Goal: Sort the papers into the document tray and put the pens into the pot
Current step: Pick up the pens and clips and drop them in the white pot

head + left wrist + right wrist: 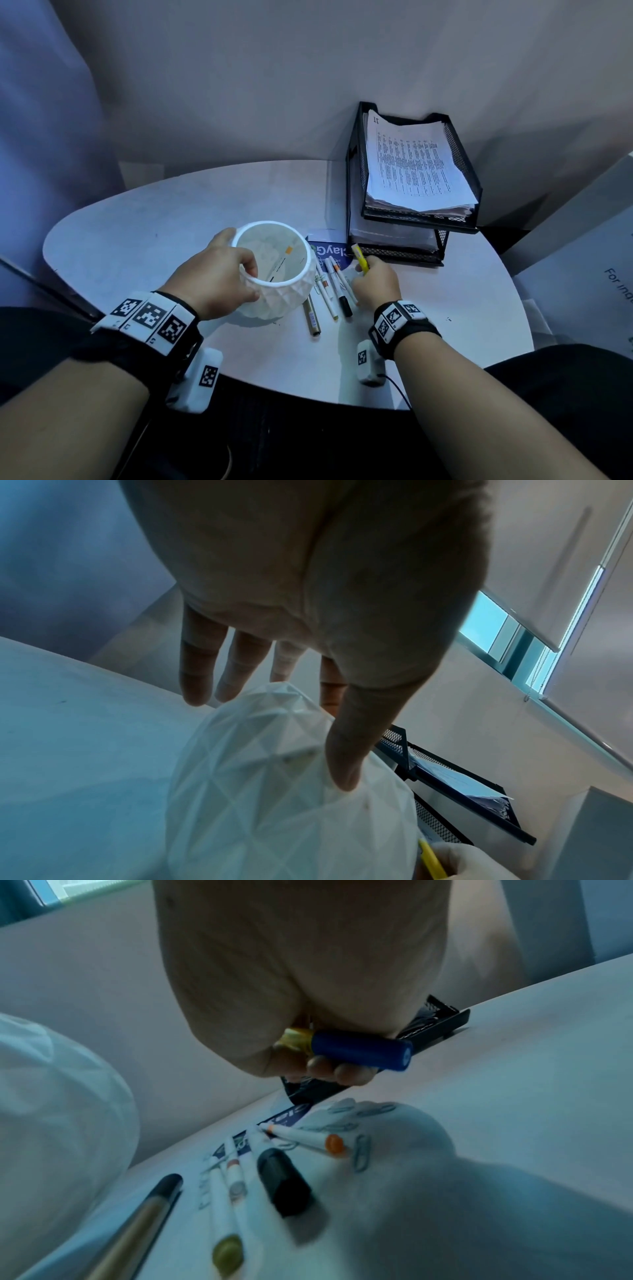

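My left hand (251,283) grips the rim of the white faceted pot (284,298), the thumb (346,750) pressed on its outer wall (274,804). One orange-banded marker (284,262) lies inside the pot. Just right of it, my right hand (363,274) holds a yellow pen (359,257) with a blue end (359,1050), lifted off the table. Below that hand lie several pens: a gold one (312,317), white markers (329,291) and a black-capped one (282,1185). The black mesh document tray (356,192) at the back right carries printed papers (414,164) on its top tier.
Paper clips (361,1152) and a blue printed card (329,250) lie among the pens on the round white table (137,233). A grey wall stands close behind. A white board with lettering (599,281) leans at the far right.
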A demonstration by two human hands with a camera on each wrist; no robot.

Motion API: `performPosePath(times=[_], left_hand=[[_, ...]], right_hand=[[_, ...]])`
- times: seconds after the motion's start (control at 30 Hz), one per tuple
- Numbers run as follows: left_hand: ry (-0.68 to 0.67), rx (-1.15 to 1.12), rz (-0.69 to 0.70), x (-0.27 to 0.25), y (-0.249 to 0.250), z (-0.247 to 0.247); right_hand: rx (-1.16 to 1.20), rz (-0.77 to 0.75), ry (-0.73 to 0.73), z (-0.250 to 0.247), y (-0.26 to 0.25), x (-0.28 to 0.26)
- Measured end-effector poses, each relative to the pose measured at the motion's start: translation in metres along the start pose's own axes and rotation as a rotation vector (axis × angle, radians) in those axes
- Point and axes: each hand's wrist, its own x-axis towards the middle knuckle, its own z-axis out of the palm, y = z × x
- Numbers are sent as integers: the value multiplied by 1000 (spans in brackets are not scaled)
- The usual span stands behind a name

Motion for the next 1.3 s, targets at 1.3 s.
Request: performPosePath(times=[1.3], left_hand=[[-29, 55, 56, -7, 9, 3]], right_hand=[[1307, -142, -179, -10, -125, -63]])
